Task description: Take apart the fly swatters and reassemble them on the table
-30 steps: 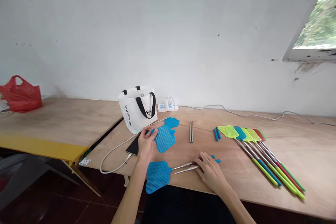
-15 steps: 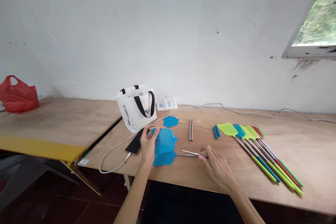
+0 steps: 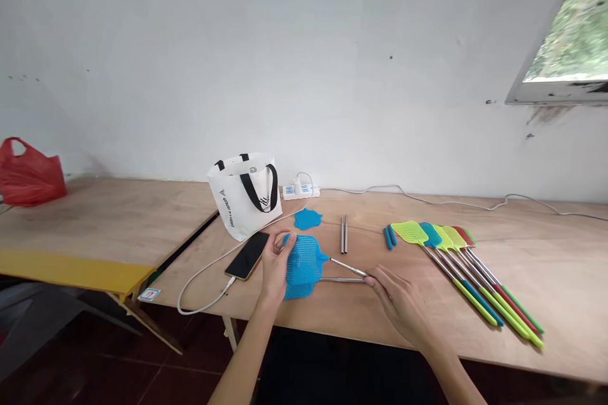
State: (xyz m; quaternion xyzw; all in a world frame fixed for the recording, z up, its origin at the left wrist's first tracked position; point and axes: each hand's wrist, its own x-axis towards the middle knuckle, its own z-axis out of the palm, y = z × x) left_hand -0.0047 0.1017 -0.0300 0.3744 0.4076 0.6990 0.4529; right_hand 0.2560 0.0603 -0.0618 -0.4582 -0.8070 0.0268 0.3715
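My left hand [image 3: 276, 262] pinches the left edge of a blue fly swatter head [image 3: 304, 259], whose short neck points right. My right hand [image 3: 398, 299] is closed on the near end of a slim metal rod [image 3: 348, 267]. The rod's tip sits just beside the neck, with a small gap between them. Under these lies an assembled blue fly swatter [image 3: 298, 292], partly covered by the held head; its grip is hidden behind my right hand. Further back are another blue swatter head [image 3: 308, 219], two metal rods [image 3: 344, 234] and two blue grips [image 3: 389, 237].
Finished fly swatters [image 3: 468, 272] in several colours lie fanned out at the right. A phone [image 3: 247, 255] on a white cable [image 3: 187, 291] lies left of my hand. Behind stand a white tote bag [image 3: 237, 209] and a power strip [image 3: 289, 192]. A red bag [image 3: 33, 174] sits far left.
My left hand has moved the blue head slightly right and turned it a little. The rod in my right hand has tilted, its tip rising toward the neck.
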